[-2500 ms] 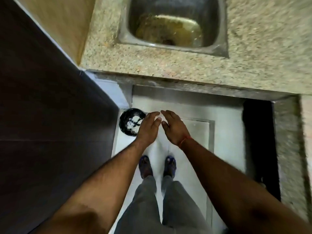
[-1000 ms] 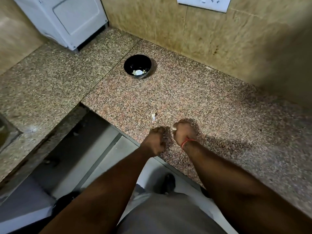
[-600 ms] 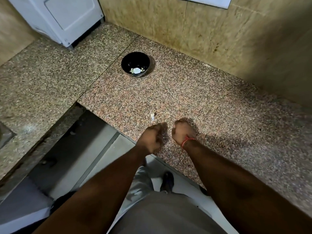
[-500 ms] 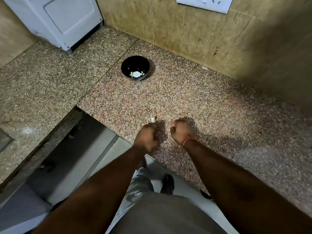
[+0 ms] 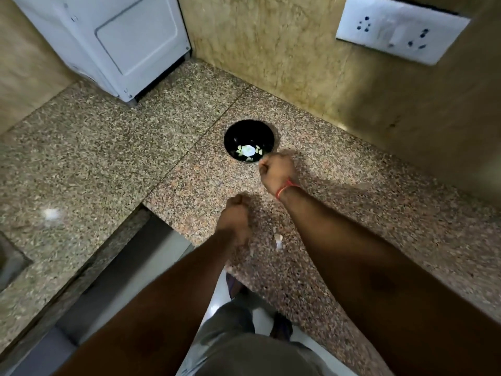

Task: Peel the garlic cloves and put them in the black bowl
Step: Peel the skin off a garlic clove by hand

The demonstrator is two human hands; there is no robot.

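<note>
The black bowl (image 5: 245,132) stands on the speckled granite counter (image 5: 352,185) near the back wall, with several pale peeled cloves (image 5: 248,151) in its bottom. My right hand (image 5: 276,173), a red thread at its wrist, is at the bowl's near right rim with fingers curled into a pinch; a clove in it is hidden. My left hand (image 5: 235,213) hovers lower, over the counter's front edge, fingers curled under and blurred. A small white piece of garlic (image 5: 278,241) lies on the counter between my forearms.
A white appliance (image 5: 108,42) sits in the back left corner. On the wall at upper right is a socket plate (image 5: 401,31). A sink corner (image 5: 10,264) shows at far left. The counter's front edge drops to the floor beside my legs.
My right hand has travelled from the front edge up to the bowl's rim. The left hand stayed near the front edge. The view shifted, bringing the bowl closer to centre.
</note>
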